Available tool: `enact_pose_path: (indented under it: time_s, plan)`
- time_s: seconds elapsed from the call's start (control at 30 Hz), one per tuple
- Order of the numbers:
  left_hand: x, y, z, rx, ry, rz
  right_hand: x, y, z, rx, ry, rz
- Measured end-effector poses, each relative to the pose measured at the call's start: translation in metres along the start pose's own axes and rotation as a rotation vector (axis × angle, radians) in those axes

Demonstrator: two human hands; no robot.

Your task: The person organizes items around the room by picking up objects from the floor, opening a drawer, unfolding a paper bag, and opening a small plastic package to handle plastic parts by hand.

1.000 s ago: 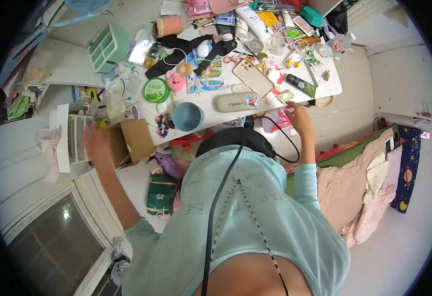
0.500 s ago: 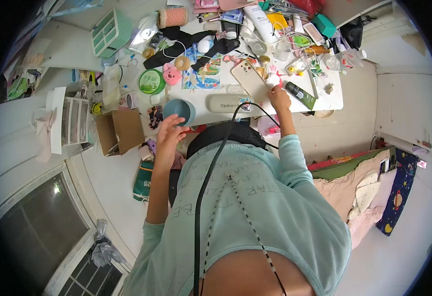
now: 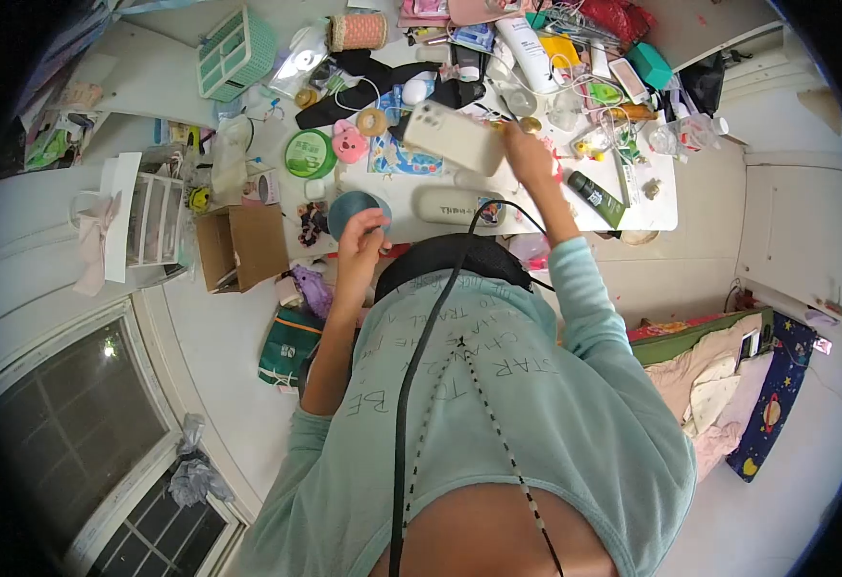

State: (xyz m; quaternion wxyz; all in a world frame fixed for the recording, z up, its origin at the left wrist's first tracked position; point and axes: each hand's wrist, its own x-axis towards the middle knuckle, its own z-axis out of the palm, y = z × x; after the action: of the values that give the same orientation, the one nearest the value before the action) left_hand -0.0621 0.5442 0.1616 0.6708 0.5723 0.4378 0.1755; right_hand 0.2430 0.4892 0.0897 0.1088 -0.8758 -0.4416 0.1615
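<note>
My right hand (image 3: 531, 162) is closed on the right end of a pale smartphone (image 3: 455, 137), its camera side facing up. The phone is tilted over the table clutter and covers part of a blue printed sheet (image 3: 404, 159). My left hand (image 3: 361, 238) is at the table's front edge, fingers loosely bent and apart, with nothing visible in them. Just behind it is a blue-grey cup (image 3: 348, 206), partly hidden by the fingers; whether they touch is unclear. Between the hands lies a long light-coloured case (image 3: 440, 206). A dark green tube (image 3: 596, 197) rests right of my right hand.
A green round tub (image 3: 309, 154) and a pink plush-like face (image 3: 349, 142) sit on the left. Tubes, cables and small items crowd the back of the white table (image 3: 654, 213). An open cardboard box (image 3: 253, 248) is beside the table. A black cable (image 3: 419, 356) hangs in front of me.
The phone has moved left and turned flatter in my right hand, now over the blue sheet. My left hand's fingers have curled more beside the cup. The whole view has shifted slightly.
</note>
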Motion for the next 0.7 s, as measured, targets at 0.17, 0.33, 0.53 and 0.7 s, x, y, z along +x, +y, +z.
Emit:
enact_pose_path:
  time_s: [0.17, 0.33, 0.53, 0.7]
  plan:
    - [0.036, -0.010, 0.017, 0.223, -0.130, 0.160, 0.027, -0.033, 0.062, 0.117, -0.118, -0.097]
    - [0.070, -0.035, 0.036, 0.660, -0.287, 0.328, 0.003, -0.008, 0.047, 0.298, -0.330, -0.362]
    - [0.105, -0.038, 0.084, 0.798, -0.314, 0.477, -0.057, 0.082, 0.003, 0.251, -0.374, -0.238]
    - [0.149, -0.025, 0.136, 0.922, -0.186, 0.490, -0.112, 0.137, -0.010, 0.235, -0.289, -0.030]
